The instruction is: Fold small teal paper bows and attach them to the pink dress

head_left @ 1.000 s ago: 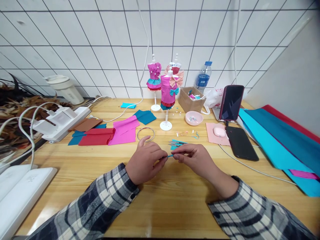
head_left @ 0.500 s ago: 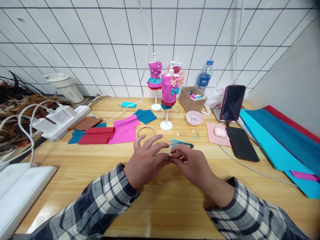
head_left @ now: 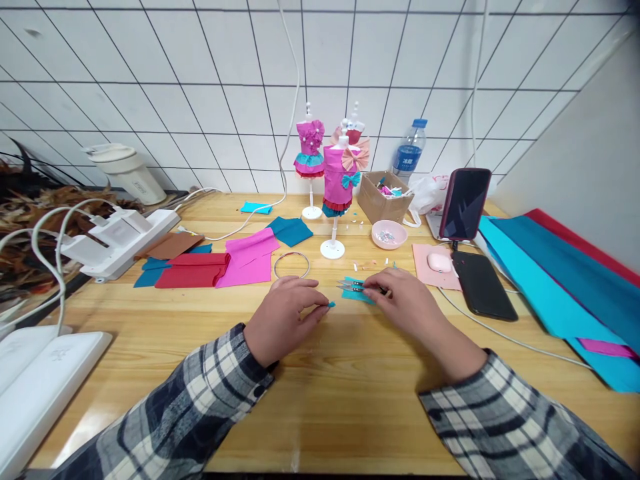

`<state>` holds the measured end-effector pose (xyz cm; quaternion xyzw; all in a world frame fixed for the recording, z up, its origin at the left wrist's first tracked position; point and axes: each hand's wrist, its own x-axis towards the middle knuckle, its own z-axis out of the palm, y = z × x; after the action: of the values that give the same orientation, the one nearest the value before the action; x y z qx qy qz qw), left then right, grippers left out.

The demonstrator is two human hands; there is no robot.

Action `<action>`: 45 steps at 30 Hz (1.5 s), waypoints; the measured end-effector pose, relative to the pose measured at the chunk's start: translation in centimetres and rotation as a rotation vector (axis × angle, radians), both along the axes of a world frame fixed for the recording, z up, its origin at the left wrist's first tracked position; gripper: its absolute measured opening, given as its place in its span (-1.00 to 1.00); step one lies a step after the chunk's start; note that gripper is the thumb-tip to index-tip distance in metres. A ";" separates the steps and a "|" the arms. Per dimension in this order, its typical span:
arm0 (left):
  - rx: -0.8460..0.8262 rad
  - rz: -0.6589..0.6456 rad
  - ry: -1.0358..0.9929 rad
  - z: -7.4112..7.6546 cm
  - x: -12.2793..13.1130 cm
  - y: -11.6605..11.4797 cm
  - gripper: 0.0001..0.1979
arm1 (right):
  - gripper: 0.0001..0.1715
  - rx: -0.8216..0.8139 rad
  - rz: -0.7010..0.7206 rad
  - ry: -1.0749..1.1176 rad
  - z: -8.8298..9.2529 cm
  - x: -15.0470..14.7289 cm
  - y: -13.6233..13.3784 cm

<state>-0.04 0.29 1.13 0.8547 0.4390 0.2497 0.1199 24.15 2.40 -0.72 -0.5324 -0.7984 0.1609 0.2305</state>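
My left hand (head_left: pixel 289 313) is closed in a pinch, and a small blue scrap of paper or cloth (head_left: pixel 331 305) sticks out past its thumb and fingertip. The fingers of my right hand (head_left: pixel 406 298) are closed on the handle end of the thread snips (head_left: pixel 353 286), which lie with their blades pointing left. The snips rest over a blue piece of material (head_left: pixel 358 295) on the table. Part of their handle is hidden by my right fingers. Just beyond my left hand lies a thin metal ring (head_left: pixel 292 254).
Small mannequins (head_left: pixel 338 173) in dresses stand at the back. Red cloth or paper (head_left: pixel 190 273) lies left, near a power strip (head_left: pixel 135 240). A pink bowl (head_left: pixel 389 244), a cardboard box (head_left: pixel 379 203) and a black phone (head_left: pixel 486 285) are on the right.
My hands have moved apart. My right hand went right and took hold of the thread snips. The small blue scrap stays in my left hand, whose fingers have curled in.
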 end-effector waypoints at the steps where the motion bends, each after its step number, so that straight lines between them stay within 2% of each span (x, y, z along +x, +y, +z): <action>1: -0.031 0.027 -0.039 -0.1 0.0 0.1 -0.88 | -0.82 0.026 -0.022 -0.070 -0.3 0.5 0.5; 5: -0.166 0.083 -0.112 -0.1 0.2 0.1 -0.87 | -0.81 0.046 -0.022 -0.177 -1.5 1.1 1.7; 9: -0.181 0.097 -0.107 0.0 0.5 -0.1 -0.87 | -0.91 0.022 -0.073 -0.162 -1.8 0.6 1.7; 12: -0.218 0.140 -0.132 -0.1 0.6 0.0 -0.87 | -0.93 -0.009 -0.091 -0.132 -1.3 0.6 1.5; 18: -0.468 0.159 -0.292 -0.3 0.7 0.1 -0.84 | -0.96 0.171 -0.196 -0.065 0.5 0.0 0.3; 21: -0.531 0.168 -0.373 -0.6 0.9 0.2 -0.83 | -0.90 0.040 -0.103 0.117 0.8 -0.4 -0.5; 24: -0.541 0.170 -0.408 -1.2 1.1 0.4 -0.83 | -0.82 -0.112 0.006 0.228 0.4 -1.0 -1.1; 28: -0.555 0.128 -0.389 -2.2 0.9 0.6 -0.82 | -0.79 -0.120 0.057 0.188 0.1 -2.3 -1.6; 32: -0.518 0.076 -0.307 -2.5 0.7 0.8 -0.80 | -0.81 -0.172 0.078 0.332 -0.2 -3.2 -1.9; 37: -0.498 0.006 -0.242 -2.5 1.1 0.9 -0.80 | -0.41 -0.060 0.114 0.490 -1.8 -2.4 -1.8; 42: -0.506 0.009 -0.226 -2.8 1.1 0.8 -0.80 | -0.50 -0.101 0.094 0.437 -2.2 -1.7 -0.9; 45: -0.520 0.051 -0.246 -3.0 0.9 0.8 -0.78 | -0.44 -0.152 0.075 0.479 -1.9 -1.9 -1.0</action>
<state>0.90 1.07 -1.85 0.7473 0.4919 0.2334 0.3810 22.23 1.38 -2.63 -0.4648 -0.7260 0.3505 0.3660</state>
